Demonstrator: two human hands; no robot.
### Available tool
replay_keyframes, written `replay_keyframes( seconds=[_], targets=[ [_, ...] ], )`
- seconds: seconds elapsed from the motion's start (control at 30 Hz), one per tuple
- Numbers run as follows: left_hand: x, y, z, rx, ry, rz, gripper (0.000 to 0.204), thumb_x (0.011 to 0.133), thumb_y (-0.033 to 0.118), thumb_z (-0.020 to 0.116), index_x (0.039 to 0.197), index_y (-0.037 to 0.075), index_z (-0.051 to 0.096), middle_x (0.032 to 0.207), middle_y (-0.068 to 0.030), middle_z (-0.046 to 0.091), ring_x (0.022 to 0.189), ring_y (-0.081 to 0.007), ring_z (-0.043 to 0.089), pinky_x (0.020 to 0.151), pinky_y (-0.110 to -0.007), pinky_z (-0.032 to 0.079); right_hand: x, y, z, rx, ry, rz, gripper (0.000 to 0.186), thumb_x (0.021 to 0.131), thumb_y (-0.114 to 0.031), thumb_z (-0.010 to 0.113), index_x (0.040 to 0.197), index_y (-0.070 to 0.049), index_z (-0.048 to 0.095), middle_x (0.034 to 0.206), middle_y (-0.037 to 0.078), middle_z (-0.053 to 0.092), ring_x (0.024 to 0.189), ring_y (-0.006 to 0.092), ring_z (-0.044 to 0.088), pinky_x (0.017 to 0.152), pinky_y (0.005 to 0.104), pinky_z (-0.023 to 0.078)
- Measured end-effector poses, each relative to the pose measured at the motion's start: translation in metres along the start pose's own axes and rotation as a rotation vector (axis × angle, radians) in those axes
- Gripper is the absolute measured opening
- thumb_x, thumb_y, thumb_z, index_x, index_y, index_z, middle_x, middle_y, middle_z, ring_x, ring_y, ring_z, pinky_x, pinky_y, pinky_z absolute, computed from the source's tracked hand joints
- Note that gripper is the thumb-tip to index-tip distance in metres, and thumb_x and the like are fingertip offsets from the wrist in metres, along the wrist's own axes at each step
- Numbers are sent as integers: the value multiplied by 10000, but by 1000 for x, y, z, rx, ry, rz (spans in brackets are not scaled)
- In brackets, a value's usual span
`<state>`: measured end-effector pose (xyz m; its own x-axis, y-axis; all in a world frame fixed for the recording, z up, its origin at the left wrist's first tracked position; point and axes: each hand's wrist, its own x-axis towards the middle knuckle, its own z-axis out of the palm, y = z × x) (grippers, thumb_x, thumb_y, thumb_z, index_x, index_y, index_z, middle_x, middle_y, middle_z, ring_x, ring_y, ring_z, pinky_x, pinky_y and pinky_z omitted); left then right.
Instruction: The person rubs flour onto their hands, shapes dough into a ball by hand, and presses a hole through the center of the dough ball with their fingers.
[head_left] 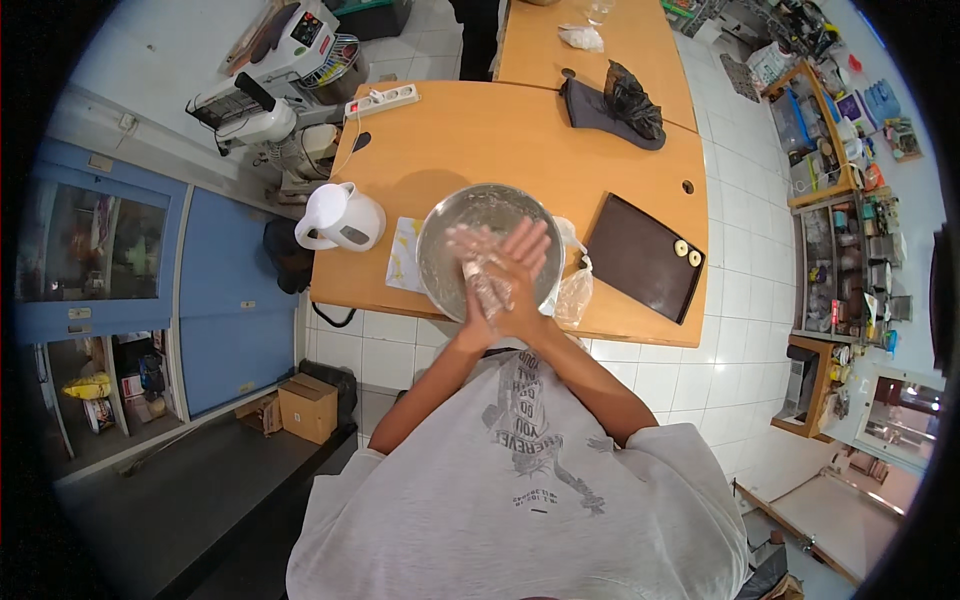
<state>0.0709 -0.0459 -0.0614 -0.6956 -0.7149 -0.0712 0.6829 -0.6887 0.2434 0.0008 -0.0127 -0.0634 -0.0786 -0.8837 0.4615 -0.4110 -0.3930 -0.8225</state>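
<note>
Over a wide metal mixing bowl, my two hands are pressed against each other and cross. My left hand has whitish, sticky dough-like residue on it. My right hand lies against it from the right. The fingers are stretched out, some spread and some smeared by motion. Whether anything sits between the palms is hidden. Pale residue also coats the bowl's inner wall. Right of the bowl, a dark baking tray carries two small pale dough rings near its right edge.
A white electric kettle stands left of the bowl, beside a printed sheet. A clear plastic bag lies between bowl and tray. Farther back are a power strip, a black plastic bag and a stand mixer.
</note>
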Motion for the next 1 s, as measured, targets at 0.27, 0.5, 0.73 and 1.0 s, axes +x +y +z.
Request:
replay_keyframes(
  seconds=[0.27,0.5,0.73,1.0],
  targets=[
    [15,36,5,193,78,100,771,1095,580,185,1621,20,255,1662,-191,315,1558,-300,270,1293,-419,178,6,-10,-1,2,-13,68,411,994,-114,524,1385,-40,630,1527,168,540,1478,397,420,1253,519,224],
    [-5,-6,25,215,7,85,774,1089,584,188,1620,26,269,1682,-177,285,1560,-319,264,1293,-418,189,34,-13,-15,-42,67,-90,464,902,-80,609,1363,-30,634,1528,176,530,1471,386,427,1241,556,249],
    [15,30,0,36,-10,81,739,1105,542,240,1660,65,141,1726,-163,147,1572,-306,240,1297,-385,133,5,-11,1,-7,-40,-88,397,974,-116,575,1351,-22,654,1464,201,586,1444,420,462,1185,513,357],
    [2,20,31,265,147,142,719,1108,512,236,1630,18,207,1691,-197,241,1563,-317,253,1292,-413,187,24,-10,-17,-156,61,-41,389,976,-90,552,1345,-16,652,1456,225,585,1408,411,502,1213,492,317]
  ],
)
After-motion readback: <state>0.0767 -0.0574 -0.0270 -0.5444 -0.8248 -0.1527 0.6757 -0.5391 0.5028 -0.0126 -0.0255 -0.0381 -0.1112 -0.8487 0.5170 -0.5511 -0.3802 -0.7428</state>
